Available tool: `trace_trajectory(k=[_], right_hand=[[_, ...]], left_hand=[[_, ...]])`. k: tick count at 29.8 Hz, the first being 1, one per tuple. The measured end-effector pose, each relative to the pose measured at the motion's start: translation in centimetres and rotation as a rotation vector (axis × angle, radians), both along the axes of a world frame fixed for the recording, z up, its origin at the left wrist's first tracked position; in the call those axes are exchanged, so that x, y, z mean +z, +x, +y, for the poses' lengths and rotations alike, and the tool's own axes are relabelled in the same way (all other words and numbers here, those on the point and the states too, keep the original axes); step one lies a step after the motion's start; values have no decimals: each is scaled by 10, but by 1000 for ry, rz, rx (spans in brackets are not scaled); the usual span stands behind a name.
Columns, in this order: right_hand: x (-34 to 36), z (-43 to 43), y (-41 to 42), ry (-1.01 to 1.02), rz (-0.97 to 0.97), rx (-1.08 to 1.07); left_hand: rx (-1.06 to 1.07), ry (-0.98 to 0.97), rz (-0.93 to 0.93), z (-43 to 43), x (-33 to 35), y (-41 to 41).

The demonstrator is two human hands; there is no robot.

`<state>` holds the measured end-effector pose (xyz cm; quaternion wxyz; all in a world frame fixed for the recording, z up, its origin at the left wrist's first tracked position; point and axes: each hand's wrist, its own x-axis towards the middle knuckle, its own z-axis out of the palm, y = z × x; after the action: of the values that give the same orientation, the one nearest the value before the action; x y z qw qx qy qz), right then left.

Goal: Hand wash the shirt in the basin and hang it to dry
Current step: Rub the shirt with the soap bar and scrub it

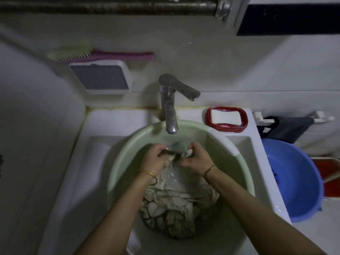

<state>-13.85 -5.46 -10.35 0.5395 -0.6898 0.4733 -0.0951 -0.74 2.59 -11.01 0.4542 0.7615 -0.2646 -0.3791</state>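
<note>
Brush [73,52] with green bristles and a purple handle rests on a ledge at the upper left, above a white holder [101,77] with a grey ribbed face; below them the white counter [110,115] rims the sink in which the pale green basin [127,155] sits; the left hand [153,160], a gold bangle [147,174] at its wrist, has its fingers [162,151] curled tight round a bunched fold of the shirt [176,208]; the tap [168,107] hangs its spout just above the two fists (whether water is running I cannot tell); most of the shirt, cream with dark lines, lies heaped and wet in the near half of the basin, one stretch drawn up to the hands; the right hand [196,157] is likewise clenched on that fold, close against the left, as for rubbing cloth on cloth; further right a white soap bar [225,116] lies in a red dish [207,117] on the counter corner, and a blue bucket [294,181] stands beyond the sink. Washing looks under way, with hanging yet to come; hard scrubbing could slop water over the basin's near rim, the bangle might snag a loose fold, and knuckles so near the spout could knock it.
</note>
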Motion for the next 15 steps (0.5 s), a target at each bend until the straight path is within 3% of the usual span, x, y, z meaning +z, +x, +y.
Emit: trace_trajectory(k=[2, 5, 7, 9, 12, 15], right_hand=[[18, 5, -6, 77, -74, 77], [42, 14, -10, 18, 7, 235], [64, 14, -11, 37, -22, 176], [86, 13, -15, 232, -127, 12], [115, 17, -16, 734, -388, -191], [148, 24, -13, 957, -501, -233]], left_hand=[[-156, -93, 120, -1, 25, -5], [-319, -153, 72, -1, 54, -17], [-256, -217, 28, 3, 67, -19], [-117, -262, 120, 13, 68, -17], [-11, -19, 177, 36, 55, -19], [50, 305, 146, 47, 40, -31]])
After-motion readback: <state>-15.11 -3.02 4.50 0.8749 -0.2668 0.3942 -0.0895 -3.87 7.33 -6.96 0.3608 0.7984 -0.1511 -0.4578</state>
